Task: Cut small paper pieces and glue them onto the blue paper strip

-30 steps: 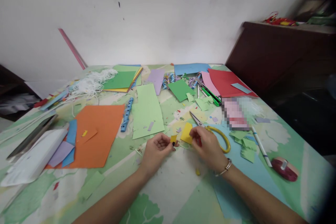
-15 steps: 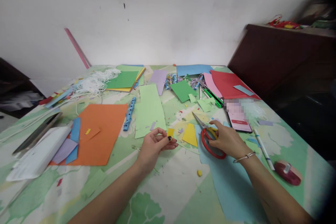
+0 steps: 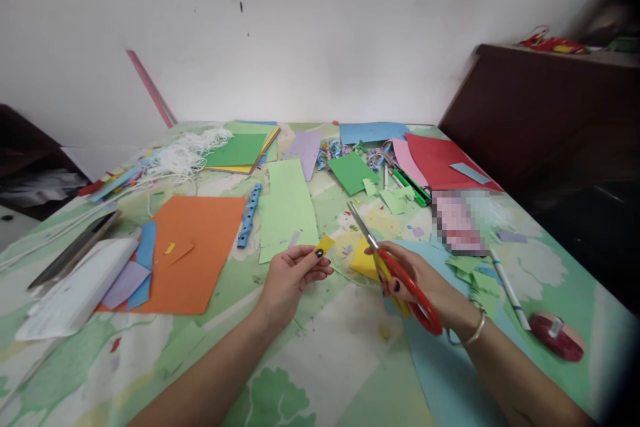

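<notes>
Now the scissors (image 3: 382, 256) are up off the light-blue sheet (image 3: 445, 380), where they partly lay half a second ago; my right hand (image 3: 419, 273) has its grip wrapped around their red and yellow handles, metal blades aimed forward and leftward. My left hand (image 3: 287, 280) keeps its grip pinched on the small yellow scrap (image 3: 327, 243), more slanted than before, above the worktop (image 3: 345, 360). On my feed the phone (image 3: 457, 223) is pixelated past reading. Fringed green scraps (image 3: 485, 284) lie near the right hand; stringy white yarn (image 3: 185, 157) heaps farther off.
</notes>
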Action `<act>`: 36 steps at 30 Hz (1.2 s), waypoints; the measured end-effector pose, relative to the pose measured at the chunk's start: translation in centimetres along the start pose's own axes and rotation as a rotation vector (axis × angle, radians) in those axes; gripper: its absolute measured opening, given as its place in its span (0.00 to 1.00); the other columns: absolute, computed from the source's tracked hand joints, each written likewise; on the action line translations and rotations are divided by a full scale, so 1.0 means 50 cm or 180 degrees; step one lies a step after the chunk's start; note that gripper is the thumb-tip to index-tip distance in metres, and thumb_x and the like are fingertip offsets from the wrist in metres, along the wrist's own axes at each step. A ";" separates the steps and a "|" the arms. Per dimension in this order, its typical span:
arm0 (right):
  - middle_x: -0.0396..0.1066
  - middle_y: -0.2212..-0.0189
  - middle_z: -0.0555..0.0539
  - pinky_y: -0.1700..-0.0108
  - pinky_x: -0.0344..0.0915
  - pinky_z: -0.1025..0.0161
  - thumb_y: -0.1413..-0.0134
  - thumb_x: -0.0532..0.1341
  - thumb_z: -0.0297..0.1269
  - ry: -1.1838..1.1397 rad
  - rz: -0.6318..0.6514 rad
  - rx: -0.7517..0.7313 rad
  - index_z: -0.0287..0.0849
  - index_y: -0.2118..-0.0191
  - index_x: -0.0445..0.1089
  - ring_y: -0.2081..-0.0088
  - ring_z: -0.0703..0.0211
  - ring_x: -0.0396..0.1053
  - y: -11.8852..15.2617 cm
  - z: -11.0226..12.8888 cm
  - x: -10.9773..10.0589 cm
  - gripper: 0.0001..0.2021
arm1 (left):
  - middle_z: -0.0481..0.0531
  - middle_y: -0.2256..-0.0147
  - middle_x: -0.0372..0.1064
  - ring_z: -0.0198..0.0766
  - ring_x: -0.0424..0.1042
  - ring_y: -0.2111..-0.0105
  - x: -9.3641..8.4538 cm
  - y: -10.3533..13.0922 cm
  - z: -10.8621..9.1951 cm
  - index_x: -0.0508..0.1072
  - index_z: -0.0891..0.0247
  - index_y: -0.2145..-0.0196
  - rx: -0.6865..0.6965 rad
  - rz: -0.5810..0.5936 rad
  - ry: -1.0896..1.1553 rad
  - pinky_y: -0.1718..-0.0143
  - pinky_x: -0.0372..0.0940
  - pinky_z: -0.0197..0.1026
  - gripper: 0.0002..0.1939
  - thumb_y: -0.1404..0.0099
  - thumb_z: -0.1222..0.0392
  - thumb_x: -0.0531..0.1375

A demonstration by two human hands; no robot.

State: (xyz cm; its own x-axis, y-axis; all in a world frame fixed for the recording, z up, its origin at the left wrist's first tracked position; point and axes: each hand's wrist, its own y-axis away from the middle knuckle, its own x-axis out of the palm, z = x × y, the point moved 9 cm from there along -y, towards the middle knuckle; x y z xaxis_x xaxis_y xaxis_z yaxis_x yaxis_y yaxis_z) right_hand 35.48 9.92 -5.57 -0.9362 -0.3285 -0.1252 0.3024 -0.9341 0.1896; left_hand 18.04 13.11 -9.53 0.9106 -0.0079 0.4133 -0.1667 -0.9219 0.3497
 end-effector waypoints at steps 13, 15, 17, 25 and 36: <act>0.49 0.82 0.57 0.79 0.47 0.70 0.59 0.65 0.40 0.0896 0.0285 0.0143 0.42 0.68 0.66 0.79 0.69 0.46 0.014 -0.012 0.055 0.12 | 0.52 0.80 0.72 0.34 0.72 0.80 -0.007 0.015 -0.012 0.69 0.69 0.73 0.0036 -0.0190 -0.0070 0.80 0.64 0.33 0.10 0.49 0.60 0.63; 0.51 0.82 0.56 0.79 0.48 0.70 0.58 0.64 0.40 0.0907 0.0158 0.0145 0.42 0.67 0.67 0.79 0.68 0.47 0.013 -0.014 0.049 0.11 | 0.51 0.80 0.71 0.33 0.71 0.80 -0.012 0.014 -0.006 0.68 0.68 0.74 0.0020 -0.0253 0.0005 0.79 0.63 0.32 0.09 0.49 0.60 0.63; 0.52 0.82 0.56 0.80 0.48 0.70 0.56 0.63 0.41 0.0915 0.0066 0.0137 0.42 0.67 0.67 0.80 0.69 0.47 0.013 -0.017 0.041 0.11 | 0.50 0.80 0.70 0.32 0.71 0.80 -0.017 0.012 -0.002 0.68 0.68 0.75 0.0023 -0.0313 0.0107 0.79 0.63 0.31 0.08 0.49 0.61 0.62; 0.50 0.84 0.57 0.81 0.46 0.70 0.59 0.64 0.41 0.0936 0.0329 0.0253 0.42 0.68 0.67 0.81 0.69 0.46 0.016 -0.022 0.052 0.11 | 0.49 0.80 0.70 0.31 0.70 0.80 -0.021 0.009 -0.003 0.69 0.68 0.75 0.0086 -0.0362 0.0147 0.78 0.62 0.31 0.08 0.48 0.60 0.62; 0.49 0.84 0.57 0.80 0.46 0.69 0.58 0.64 0.40 0.1109 0.0295 0.0302 0.43 0.67 0.68 0.81 0.68 0.47 0.017 -0.026 0.049 0.10 | 0.43 0.86 0.61 0.25 0.59 0.87 -0.016 0.014 -0.002 0.65 0.67 0.79 0.0136 -0.0330 0.0014 0.85 0.52 0.30 0.08 0.48 0.63 0.61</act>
State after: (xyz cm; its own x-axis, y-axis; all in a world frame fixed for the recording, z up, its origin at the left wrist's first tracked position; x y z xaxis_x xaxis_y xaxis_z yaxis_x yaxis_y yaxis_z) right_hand 33.67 8.12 -6.97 -0.7835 -0.4542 -0.4241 0.3499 -0.8864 0.3030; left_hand 17.16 12.53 -9.51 0.9203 0.0900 0.3806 -0.0554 -0.9334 0.3545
